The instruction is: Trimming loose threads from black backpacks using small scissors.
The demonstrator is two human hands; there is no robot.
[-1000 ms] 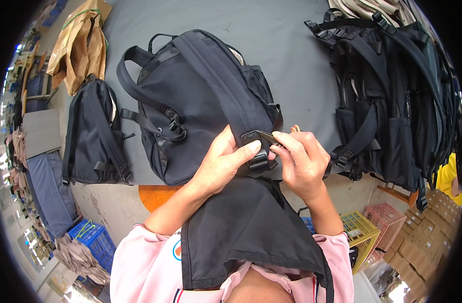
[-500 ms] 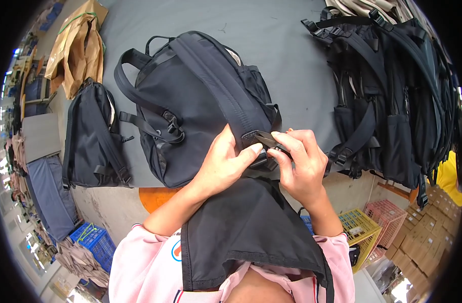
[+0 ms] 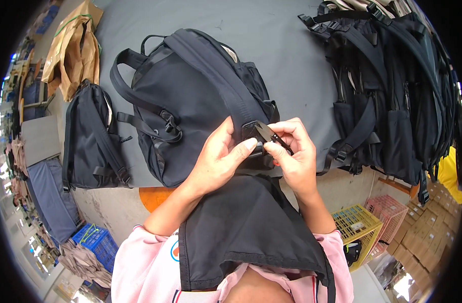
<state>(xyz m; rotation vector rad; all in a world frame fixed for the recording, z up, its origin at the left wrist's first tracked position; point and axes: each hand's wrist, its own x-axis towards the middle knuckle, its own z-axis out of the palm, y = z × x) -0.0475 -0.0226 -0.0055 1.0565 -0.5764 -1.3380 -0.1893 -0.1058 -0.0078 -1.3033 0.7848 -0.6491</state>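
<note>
A black backpack (image 3: 178, 86) lies on the table with its padded shoulder strap (image 3: 210, 68) running toward me. My left hand (image 3: 218, 154) is closed on the lower end of this strap, its thumb by the stitched end and buckle. Pinched in my right hand (image 3: 294, 151) is a small pair of dark thread snips (image 3: 264, 133), blades pointing up and left against the strap's end. The exact spot under the blades is too small to make out. The other strap (image 3: 145, 101) hangs loose with its buckle at the left.
A smaller black backpack (image 3: 92, 136) and a brown paper bag (image 3: 75, 58) are at the left of the grey table (image 3: 301, 65). Several black backpacks (image 3: 387, 96) are piled at the right. Below stand blue (image 3: 96, 243), yellow (image 3: 359, 224) and pink (image 3: 387, 212) plastic crates.
The snips have turned steeper, their blades now pointing up across the strap's end. My right hand has shifted slightly left and changed its finger hold; the left keeps the strap.
</note>
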